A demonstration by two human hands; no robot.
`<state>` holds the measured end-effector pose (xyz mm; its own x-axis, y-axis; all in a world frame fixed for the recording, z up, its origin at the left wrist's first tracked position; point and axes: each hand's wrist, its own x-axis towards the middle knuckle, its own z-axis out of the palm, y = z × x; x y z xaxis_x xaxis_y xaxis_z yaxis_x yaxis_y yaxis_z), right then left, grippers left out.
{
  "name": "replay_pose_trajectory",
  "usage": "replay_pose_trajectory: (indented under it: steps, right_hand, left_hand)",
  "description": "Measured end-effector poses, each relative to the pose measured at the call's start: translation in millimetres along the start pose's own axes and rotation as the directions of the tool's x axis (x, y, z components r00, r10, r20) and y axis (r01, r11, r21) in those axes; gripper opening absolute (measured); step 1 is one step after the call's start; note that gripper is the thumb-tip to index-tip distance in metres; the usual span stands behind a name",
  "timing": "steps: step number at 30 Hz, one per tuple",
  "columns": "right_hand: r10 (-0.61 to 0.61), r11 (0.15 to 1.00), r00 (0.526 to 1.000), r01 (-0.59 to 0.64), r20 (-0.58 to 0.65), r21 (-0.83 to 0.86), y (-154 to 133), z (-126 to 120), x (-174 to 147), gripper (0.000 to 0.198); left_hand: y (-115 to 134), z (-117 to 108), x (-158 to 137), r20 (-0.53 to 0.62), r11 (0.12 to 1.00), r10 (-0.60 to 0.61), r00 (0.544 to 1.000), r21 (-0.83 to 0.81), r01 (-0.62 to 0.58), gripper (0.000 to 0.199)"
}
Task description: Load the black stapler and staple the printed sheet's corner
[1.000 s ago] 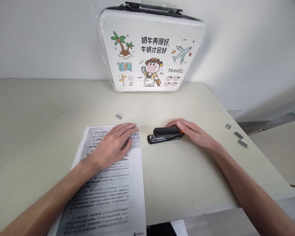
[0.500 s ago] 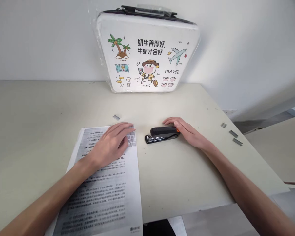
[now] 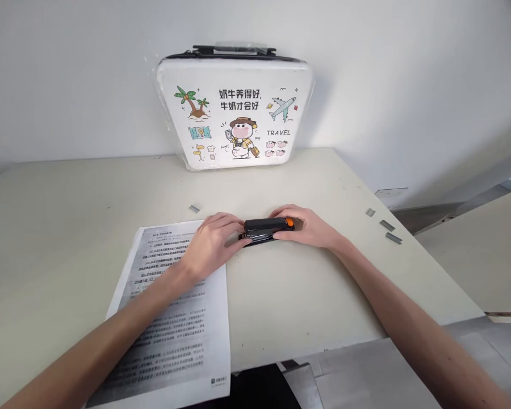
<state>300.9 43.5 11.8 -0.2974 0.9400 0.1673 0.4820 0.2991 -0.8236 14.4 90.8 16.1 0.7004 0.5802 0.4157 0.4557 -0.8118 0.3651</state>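
Observation:
A black stapler (image 3: 262,229) with an orange piece at its rear lies on the table just right of the printed sheets. My right hand (image 3: 300,227) grips its rear end, thumb on the near side and fingers behind. At the front end, my left hand (image 3: 215,241) has its thumb and fingers closed round the stapler's nose. That hand and its forearm lie over the upper right part of the printed sheets (image 3: 170,346) and hide some of the text.
A white travel-print case (image 3: 238,113) with a black handle stands against the wall. One staple strip (image 3: 195,209) lies beyond the sheets. On the right, several more staple strips (image 3: 387,225) lie near the edge of the pale table (image 3: 68,199).
My left hand has moved right from the sheets' corner onto the stapler's front. My right hand has tightened round the rear end, and the stapler has turned slightly. The camera view has shifted.

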Motion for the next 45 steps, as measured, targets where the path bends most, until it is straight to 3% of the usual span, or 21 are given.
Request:
replay_pose_trajectory:
  steps: [6,9,12,16,20,23,27,32,36,40,43,45]
  right_hand:
    - [0.076,0.994,0.993,-0.083,0.09,0.072,1.4,-12.9,-1.0,0.03]
    - [0.108,0.988,0.984,-0.121,0.139,0.093,2.6,-18.5,-2.7,0.03]
    - [0.113,0.985,0.979,-0.133,0.171,0.109,3.2,-21.0,-3.7,0.034]
    - [0.111,0.984,0.977,-0.133,0.18,0.116,2.4,-21.0,-4.3,0.034]
    - [0.121,0.983,0.976,-0.143,0.179,0.115,0.7,-20.4,-4.9,0.035]
    - [0.123,0.985,0.976,-0.142,0.178,0.099,0.9,-20.3,-4.8,0.036]
    - [0.129,0.987,0.978,-0.142,0.167,0.072,4.0,-20.5,-4.1,0.036]
    - [0.122,0.989,0.979,-0.133,0.164,0.064,5.5,-20.8,-3.6,0.034]
    - [0.121,0.99,0.98,-0.132,0.157,0.058,2.5,-20.5,-3.5,0.032]
    - [0.12,0.99,0.981,-0.129,0.151,0.051,0.8,-20.3,-3.2,0.031]
    - [0.125,0.989,0.98,-0.136,0.156,0.062,0.7,-20.5,-3.0,0.03]
    - [0.125,0.989,0.979,-0.136,0.159,0.061,0.7,-20.7,-3.0,0.03]
  left_hand:
    - [-4.3,-14.8,-17.8,-0.012,0.999,-0.028,1.0,0.033,0.028,0.017]
    - [-12.7,-30.2,-26.3,0.045,0.999,-0.016,0.999,0.032,0.014,0.024]
    - [-32.5,-51.7,-25.8,0.145,0.997,-0.044,0.989,0.061,0.036,0.037]
    - [-73.5,-76.5,-13.4,0.039,0.962,-0.134,0.99,0.244,0.121,0.047]
    - [-105.2,-80.9,-2.4,0.119,0.934,-0.169,0.978,0.338,0.12,0.049]
    - [-112.8,-74.8,0.1,0.143,0.931,-0.181,0.973,0.343,0.123,0.047]
    - [-99.9,-65.5,-0.8,0.067,0.94,-0.24,0.968,0.264,0.215,0.042]
    - [-52.4,-54.1,2.7,-0.038,0.93,-0.364,0.931,0.05,0.365,0.039]
    - [-17.2,-44.9,8.3,0.024,0.901,-0.416,0.909,-0.126,0.416,0.041]
    - [-1.7,-43.0,9.1,0.138,0.818,-0.429,0.893,-0.359,0.449,0.047]
    - [4.1,-46.1,6.3,0.192,0.81,-0.452,0.871,-0.32,0.491,0.05]
    - [7.9,-46.9,3.4,0.158,0.842,-0.465,0.871,-0.228,0.49,0.044]
